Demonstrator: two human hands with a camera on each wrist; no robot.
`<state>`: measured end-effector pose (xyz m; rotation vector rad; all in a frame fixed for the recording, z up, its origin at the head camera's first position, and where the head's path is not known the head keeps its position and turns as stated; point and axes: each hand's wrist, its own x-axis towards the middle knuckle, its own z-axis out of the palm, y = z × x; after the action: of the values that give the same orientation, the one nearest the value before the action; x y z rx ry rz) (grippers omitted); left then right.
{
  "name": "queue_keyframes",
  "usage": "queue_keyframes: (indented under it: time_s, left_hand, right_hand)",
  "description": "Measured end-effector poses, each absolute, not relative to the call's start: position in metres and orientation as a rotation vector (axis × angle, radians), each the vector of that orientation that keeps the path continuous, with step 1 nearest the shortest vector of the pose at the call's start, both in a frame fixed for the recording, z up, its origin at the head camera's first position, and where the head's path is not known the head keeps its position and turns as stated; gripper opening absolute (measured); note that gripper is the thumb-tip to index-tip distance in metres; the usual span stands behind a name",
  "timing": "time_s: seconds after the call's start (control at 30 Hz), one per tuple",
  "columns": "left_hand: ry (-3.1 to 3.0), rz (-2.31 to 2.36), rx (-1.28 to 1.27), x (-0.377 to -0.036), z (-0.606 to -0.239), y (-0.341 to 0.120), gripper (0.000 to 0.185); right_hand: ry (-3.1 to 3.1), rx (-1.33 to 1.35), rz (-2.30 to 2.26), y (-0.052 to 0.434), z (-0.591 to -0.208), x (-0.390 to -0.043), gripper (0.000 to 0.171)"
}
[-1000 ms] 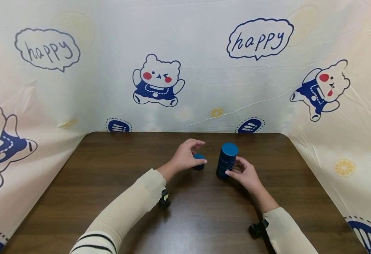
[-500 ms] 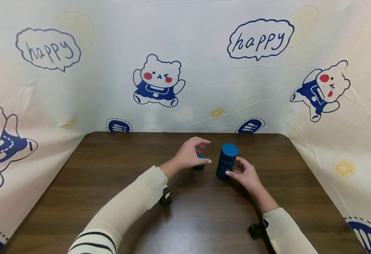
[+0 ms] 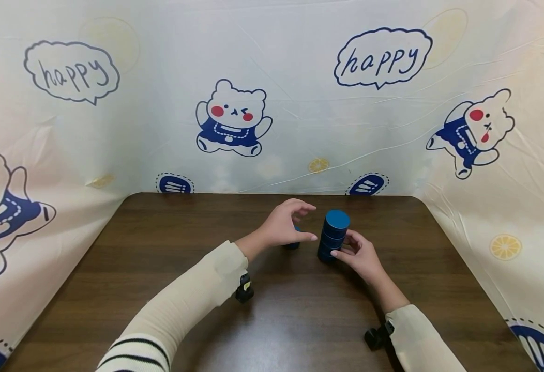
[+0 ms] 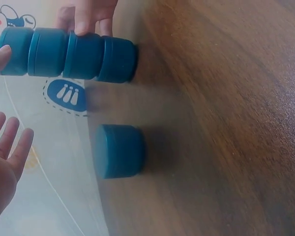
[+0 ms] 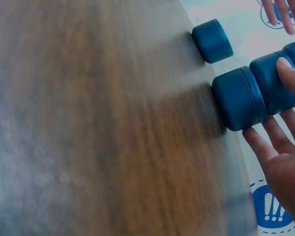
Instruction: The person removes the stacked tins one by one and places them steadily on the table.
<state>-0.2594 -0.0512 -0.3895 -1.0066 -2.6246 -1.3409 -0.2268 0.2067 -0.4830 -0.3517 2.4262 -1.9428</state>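
Since the frame of one second ago, my left hand (image 3: 283, 226) has moved rightward, so its fingertips are now nearer to the upright stack of four blue cylinders (image 3: 335, 227). My right hand (image 3: 359, 256) has kept its place at the lower right side of the stack. With this right hand I hold the stack: the thumb presses on the near side, at the second cylinder from the bottom, while the other fingers go round behind, and one fingertip touches the lowest cylinder. My left hand holds nothing. Its thumb and fingers are spread well apart, with the gap turned towards the stack, and in the head view a narrow space remains between them and it.

To the left of the stack, and apart from it, one single blue cylinder (image 4: 120, 151) stands on the wooden table (image 3: 309, 315). In the head view my left hand comes before this cylinder and covers a part of it. Nearer to me than the stack are my two pale sleeves (image 3: 193, 294), the left one with dark stripes, and a small black device (image 3: 244, 289) at each wrist. Behind the stack there hangs a light cloth (image 3: 300, 93) with printed bears (image 3: 230, 137).
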Motion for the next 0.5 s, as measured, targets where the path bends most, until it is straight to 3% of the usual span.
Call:
queue_keyframes:
  time_s: [0.23,0.5]
  left_hand:
    - [-2.591,-1.348,-1.035,-0.258,-0.385,-0.046,0.061]
    - [-2.579,-1.358,-1.044,-0.254,-0.378,-0.039,0.061]
  right_hand:
    - [2.431,-0.362,-1.921,0.2,-0.462,-0.215,0.057]
    - [2.453,-0.347,-1.934,0.207,-0.483,-0.225,0.059]
